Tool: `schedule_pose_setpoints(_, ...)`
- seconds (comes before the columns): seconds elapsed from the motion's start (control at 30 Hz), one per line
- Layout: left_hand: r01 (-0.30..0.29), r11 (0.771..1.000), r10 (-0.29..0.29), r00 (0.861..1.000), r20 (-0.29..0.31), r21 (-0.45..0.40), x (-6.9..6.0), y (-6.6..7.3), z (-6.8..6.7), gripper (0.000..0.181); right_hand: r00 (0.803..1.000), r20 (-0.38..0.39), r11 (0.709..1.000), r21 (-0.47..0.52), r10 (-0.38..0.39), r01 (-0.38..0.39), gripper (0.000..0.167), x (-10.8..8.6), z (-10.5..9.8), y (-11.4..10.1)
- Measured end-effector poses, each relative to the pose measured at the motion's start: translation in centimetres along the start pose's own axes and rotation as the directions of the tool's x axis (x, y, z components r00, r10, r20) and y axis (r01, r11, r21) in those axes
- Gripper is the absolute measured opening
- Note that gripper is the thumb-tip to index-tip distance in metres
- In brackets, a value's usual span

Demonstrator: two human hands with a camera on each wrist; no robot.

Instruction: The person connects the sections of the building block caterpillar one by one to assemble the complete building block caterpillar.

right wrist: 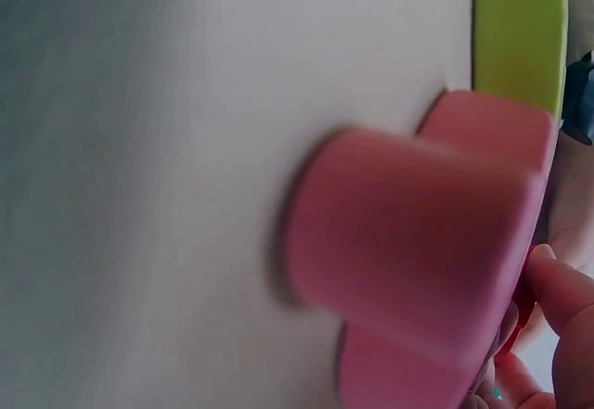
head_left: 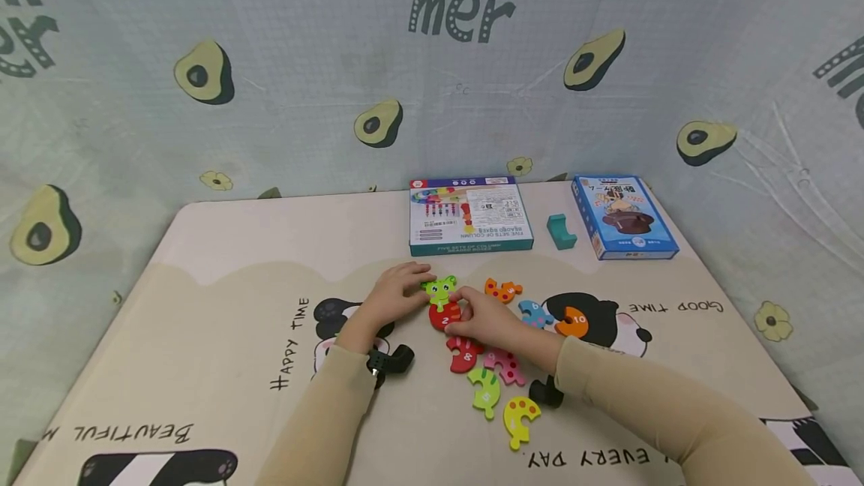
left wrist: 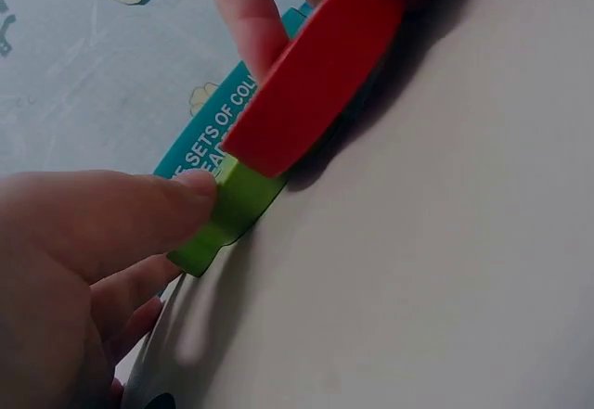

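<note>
My left hand (head_left: pixel 397 295) pinches a green puzzle piece with an animal face (head_left: pixel 441 289) between thumb and fingers. In the left wrist view the thumb lies on the edge of this green piece (left wrist: pixel 243 198). My right hand (head_left: pixel 487 317) grips a round red puzzle piece marked 2 (head_left: pixel 442 316) from its right side. The red piece (left wrist: pixel 320 75) meets the green one, slightly raised above the tabletop. Just below lies another red piece (head_left: pixel 463 355), with a pink spotted piece (head_left: pixel 505 367) beside it. That pink piece (right wrist: pixel 408 233) fills much of the right wrist view.
Toward me lie a green striped piece (head_left: pixel 485 393) and a yellow piece (head_left: pixel 520 418). Orange (head_left: pixel 502 290), blue (head_left: pixel 535 313) and orange number 10 (head_left: pixel 572 322) pieces lie to the right. Behind are a flat box (head_left: pixel 469 220), a teal block (head_left: pixel 561 232) and a blue box (head_left: pixel 624 217).
</note>
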State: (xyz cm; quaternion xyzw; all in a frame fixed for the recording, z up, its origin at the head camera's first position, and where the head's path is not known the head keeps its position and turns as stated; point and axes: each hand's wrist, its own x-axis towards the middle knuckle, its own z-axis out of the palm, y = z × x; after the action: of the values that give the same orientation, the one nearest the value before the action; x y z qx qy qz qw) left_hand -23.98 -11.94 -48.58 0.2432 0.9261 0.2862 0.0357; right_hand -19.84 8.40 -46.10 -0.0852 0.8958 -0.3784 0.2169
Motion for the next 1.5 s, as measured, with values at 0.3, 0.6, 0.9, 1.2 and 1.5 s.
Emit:
schedule_pose_setpoints(0.3,0.007,0.999,-0.008,0.999,0.042,0.038,-0.1,0.3,0.0,0.051,1.0,-0.02,0.998,-0.057,0.0,-0.002,0.056,0.1,0.1,0.1)
schedule_pose_setpoints(0.6,0.107,0.993,-0.111,0.99,0.084,0.053,-0.1,1.0,0.1,0.053,0.999,-0.041,0.997,-0.078,-0.016,0.013,0.046,-0.1,0.0,0.1)
schedule_pose_setpoints(0.9,0.147,0.989,-0.147,0.983,0.111,0.015,0.0,1.3,0.1,0.052,1.0,-0.014,0.995,-0.1,-0.002,0.001,0.047,-0.4,-0.6,-0.1)
schedule_pose_setpoints(1.2,0.139,0.99,-0.143,0.981,0.132,0.038,-0.4,1.0,-0.1,0.061,0.988,-0.024,0.988,-0.031,-0.151,0.15,0.047,-2.3,-4.2,1.6)
schedule_pose_setpoints(1.5,0.124,0.992,-0.128,0.98,0.15,0.034,-0.4,1.2,0.1,0.069,0.98,-0.154,0.989,0.052,-0.127,0.136,0.043,-4.5,-7.7,6.3)
